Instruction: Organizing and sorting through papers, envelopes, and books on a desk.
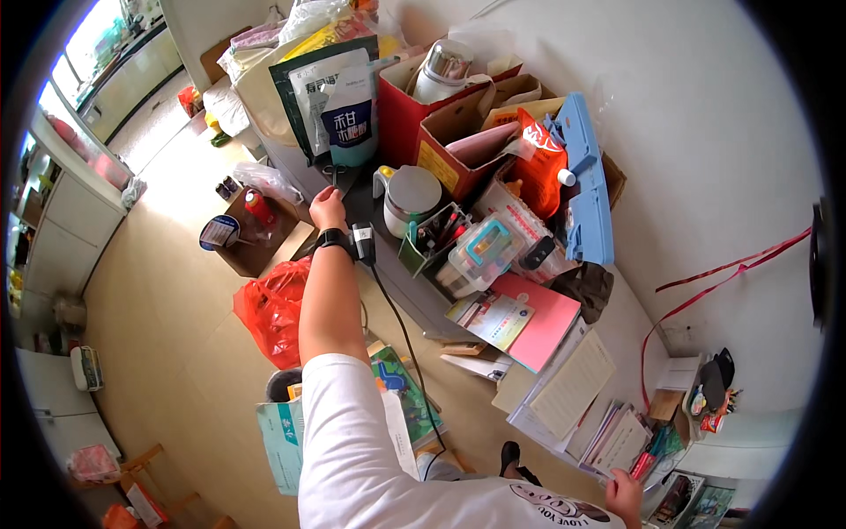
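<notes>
My left hand (328, 208), with a black watch on its wrist, is at the edge of the grey cabinet top. Its fingers are closed on what looks like metal scissors (336, 173), whose loops point away from me. Beyond them stand a white pouch (351, 119) and a dark green pouch (284, 92). A lidded mug (413, 192) is right of the hand. At the lower right, my right hand (624, 492) is curled beside a stack of booklets and papers (620, 442); whether it grips anything cannot be seen.
Boxes, a blue plastic case (590, 198) and a clear lidded box (486, 248) crowd the cabinet. A cardboard box (248, 261) and a red plastic bag (268, 311) are left of my arm. A black cable (403, 324) hangs beside it. Books (403, 390) lie lower down.
</notes>
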`<state>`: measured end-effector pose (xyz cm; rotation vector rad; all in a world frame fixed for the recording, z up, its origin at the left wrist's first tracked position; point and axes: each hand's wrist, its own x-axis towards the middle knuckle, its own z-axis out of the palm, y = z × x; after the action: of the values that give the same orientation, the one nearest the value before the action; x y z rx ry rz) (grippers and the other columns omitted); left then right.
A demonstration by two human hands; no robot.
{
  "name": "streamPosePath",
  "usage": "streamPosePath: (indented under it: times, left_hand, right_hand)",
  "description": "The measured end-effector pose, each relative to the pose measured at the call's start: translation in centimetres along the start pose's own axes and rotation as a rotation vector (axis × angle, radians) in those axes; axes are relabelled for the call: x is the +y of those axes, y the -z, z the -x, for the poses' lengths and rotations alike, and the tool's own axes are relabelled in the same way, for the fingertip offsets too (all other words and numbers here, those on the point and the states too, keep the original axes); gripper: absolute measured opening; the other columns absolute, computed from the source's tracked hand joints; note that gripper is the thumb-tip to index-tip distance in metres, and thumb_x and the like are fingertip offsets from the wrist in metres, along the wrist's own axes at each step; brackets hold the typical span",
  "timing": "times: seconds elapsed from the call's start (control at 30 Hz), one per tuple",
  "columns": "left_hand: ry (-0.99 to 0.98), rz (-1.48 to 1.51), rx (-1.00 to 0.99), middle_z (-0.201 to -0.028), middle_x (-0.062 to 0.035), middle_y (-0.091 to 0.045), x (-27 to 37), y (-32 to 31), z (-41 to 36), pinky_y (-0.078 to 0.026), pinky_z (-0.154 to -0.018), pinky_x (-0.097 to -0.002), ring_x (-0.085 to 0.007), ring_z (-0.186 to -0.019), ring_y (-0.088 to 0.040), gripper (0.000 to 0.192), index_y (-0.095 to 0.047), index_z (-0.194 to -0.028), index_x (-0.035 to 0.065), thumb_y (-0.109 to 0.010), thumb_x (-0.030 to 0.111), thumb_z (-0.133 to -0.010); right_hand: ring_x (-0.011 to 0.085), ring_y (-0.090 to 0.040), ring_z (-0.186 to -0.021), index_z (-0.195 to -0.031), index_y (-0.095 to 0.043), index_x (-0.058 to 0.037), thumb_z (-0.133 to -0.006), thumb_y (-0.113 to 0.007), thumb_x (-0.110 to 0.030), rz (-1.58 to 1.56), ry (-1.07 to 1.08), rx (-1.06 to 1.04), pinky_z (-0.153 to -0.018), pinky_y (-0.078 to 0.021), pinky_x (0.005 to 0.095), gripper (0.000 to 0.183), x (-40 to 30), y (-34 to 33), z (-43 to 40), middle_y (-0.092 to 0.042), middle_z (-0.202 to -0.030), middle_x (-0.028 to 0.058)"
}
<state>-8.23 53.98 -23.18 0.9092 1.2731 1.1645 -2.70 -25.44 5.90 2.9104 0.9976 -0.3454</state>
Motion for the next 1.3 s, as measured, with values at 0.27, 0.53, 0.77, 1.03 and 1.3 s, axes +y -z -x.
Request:
streamPosePath:
  times: [0.27,0.53,0.77,1.03,1.3]
  left_hand:
    - [-0.006,0.008,-0.043,-0.097,-0.0087,-0.065,1.4,-1.0,1.9,-0.048,-0.080,-0.0283,-0.0169,-0.088,-0.061,0.026,-0.063,-0.101,-0.0004,-0.064,0.008,-0.077]
    - [0.020,0.077,-0.011,-0.089,-0.0045,-0.063,0.9,-1.4,1.8,-0.045,-0.072,-0.0241,-0.0126,-0.077,-0.057,0.027,-0.061,-0.104,-0.0007,-0.061,0.006,-0.078]
    - [0.021,-0.018,-0.014,-0.085,-0.0049,-0.065,1.0,-1.1,0.7,-0.047,-0.069,-0.0247,-0.0131,-0.075,-0.059,0.026,-0.063,-0.101,-0.0002,-0.064,0.009,-0.076]
    - [-0.098,-0.732,0.003,-0.104,-0.0145,-0.064,6.1,-1.5,4.3,-0.046,-0.087,-0.0370,-0.0302,-0.098,-0.060,0.037,-0.063,-0.101,0.0056,-0.067,0.021,-0.068]
    - [-0.140,-0.610,0.190,-0.092,-0.0126,-0.068,4.1,-0.4,2.5,-0.049,-0.081,-0.0348,-0.0280,-0.090,-0.064,0.024,-0.070,-0.092,0.0082,-0.055,0.014,-0.073]
  right_hand:
    - [0.0369,-0.061,-0.071,-0.093,-0.062,-0.0016,-0.071,-0.057,-0.010,-0.017,-0.028,-0.046,-0.064,-0.0493,0.0422,0.024,-0.9,0.3,-0.7,-0.063,-0.080,0.0198]
    - [0.0377,-0.061,-0.072,-0.094,-0.063,-0.0014,-0.071,-0.058,-0.011,-0.051,-0.047,-0.082,-0.066,-0.0495,0.0423,0.025,-0.8,-0.1,-1.0,-0.063,-0.080,0.0204]
    - [0.0373,-0.062,-0.073,-0.093,-0.063,-0.0014,-0.072,-0.058,-0.011,-0.038,-0.052,-0.074,-0.066,-0.0498,0.0419,0.024,-0.7,-0.2,-1.0,-0.063,-0.081,0.0206]
    - [0.0367,-0.061,-0.073,-0.094,-0.063,-0.0030,-0.071,-0.058,-0.011,-0.040,-0.104,-0.079,-0.065,-0.0493,0.0426,0.024,-0.5,-0.4,-0.1,-0.063,-0.080,0.0197]
    - [0.0352,-0.061,-0.068,-0.092,-0.063,-0.0035,-0.071,-0.058,-0.011,-0.049,-0.150,-0.089,-0.061,-0.0488,0.0417,0.023,-0.2,-0.8,0.3,-0.062,-0.077,0.0190]
